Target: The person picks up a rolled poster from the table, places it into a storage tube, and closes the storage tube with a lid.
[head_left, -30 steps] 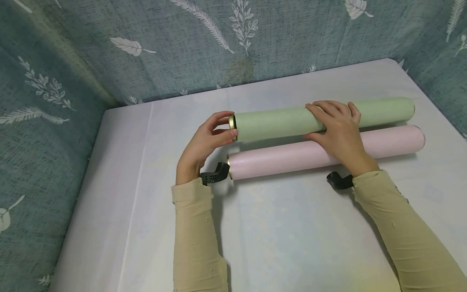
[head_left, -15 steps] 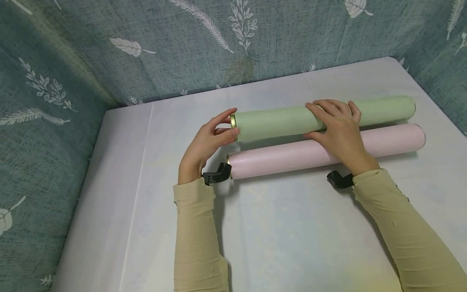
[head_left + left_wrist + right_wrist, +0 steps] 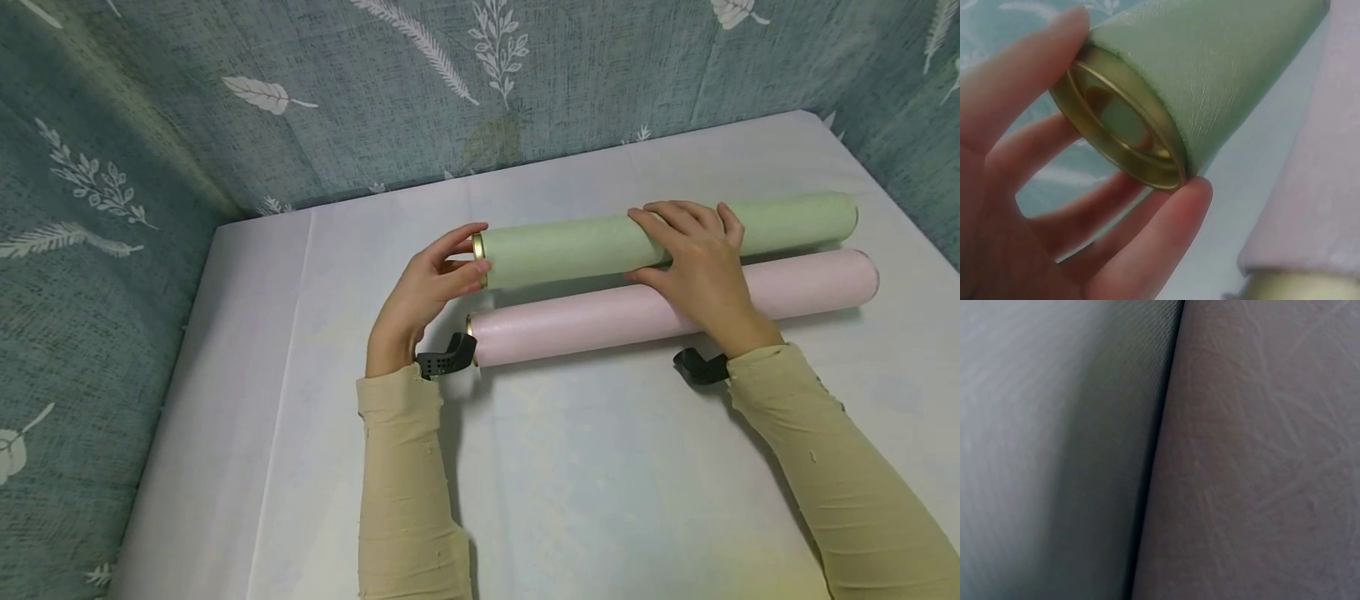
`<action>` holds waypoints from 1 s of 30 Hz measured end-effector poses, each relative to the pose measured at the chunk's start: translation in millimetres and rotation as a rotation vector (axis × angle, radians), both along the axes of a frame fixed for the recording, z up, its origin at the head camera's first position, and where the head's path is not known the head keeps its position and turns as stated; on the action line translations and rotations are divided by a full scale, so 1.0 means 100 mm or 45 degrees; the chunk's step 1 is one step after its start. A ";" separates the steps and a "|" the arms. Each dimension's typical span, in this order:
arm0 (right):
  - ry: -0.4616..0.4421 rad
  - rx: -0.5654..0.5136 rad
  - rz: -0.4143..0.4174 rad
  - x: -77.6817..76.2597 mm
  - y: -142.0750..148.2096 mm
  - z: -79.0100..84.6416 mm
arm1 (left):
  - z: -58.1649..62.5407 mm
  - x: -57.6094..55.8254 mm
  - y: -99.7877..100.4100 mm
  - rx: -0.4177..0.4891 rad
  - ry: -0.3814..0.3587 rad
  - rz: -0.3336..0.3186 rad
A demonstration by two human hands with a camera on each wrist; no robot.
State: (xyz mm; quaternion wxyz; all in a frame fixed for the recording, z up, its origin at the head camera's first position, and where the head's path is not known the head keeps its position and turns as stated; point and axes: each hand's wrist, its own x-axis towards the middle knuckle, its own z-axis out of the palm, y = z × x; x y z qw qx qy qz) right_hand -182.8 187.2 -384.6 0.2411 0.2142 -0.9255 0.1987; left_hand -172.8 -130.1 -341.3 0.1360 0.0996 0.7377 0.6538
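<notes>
A long green tube (image 3: pixel 570 248) lies on the table behind a pink tube (image 3: pixel 577 325). At the green tube's left end sits a gold metal cap (image 3: pixel 1094 125) with a recessed middle, close against the tube's edge. My left hand (image 3: pixel 423 287) pinches this cap by its rim, with the thumb on the near side and fingers on the far side. Over the middle of the green tube lies my right hand (image 3: pixel 697 267), its fingers and thumb gripping it from both sides. The underside of the right hand's grip is hidden.
Both tubes lie on a white-covered table (image 3: pixel 585 475). Behind and beside it hangs a blue-green leaf-patterned curtain (image 3: pixel 360 92). A black wrist camera (image 3: pixel 447 357) overlaps the pink tube's gold-rimmed left end. The right wrist view shows only close, dim surfaces.
The gold cap was tilted with a dark gap beside the tube; now it sits flush. My left hand has shifted slightly right. The right hand keeps its grip.
</notes>
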 end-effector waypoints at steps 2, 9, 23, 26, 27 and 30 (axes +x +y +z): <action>0.004 0.001 0.001 0.00 0.00 0.00 | 0.00 0.00 0.01 -0.012 -0.001 0.010; 0.050 -0.010 -0.023 0.01 0.01 -0.02 | -0.01 0.00 0.05 -0.013 0.033 0.034; 0.093 -0.053 0.016 0.00 0.01 -0.01 | 0.02 0.02 0.07 -0.069 0.093 0.023; 0.091 -0.052 0.020 0.00 0.01 -0.02 | 0.01 0.02 0.07 -0.068 0.087 0.019; 0.088 -0.049 0.018 -0.01 0.01 -0.02 | 0.01 0.02 0.07 -0.066 0.084 0.016; 0.067 -0.036 0.012 -0.01 0.01 -0.03 | 0.01 0.02 0.07 -0.076 0.067 0.010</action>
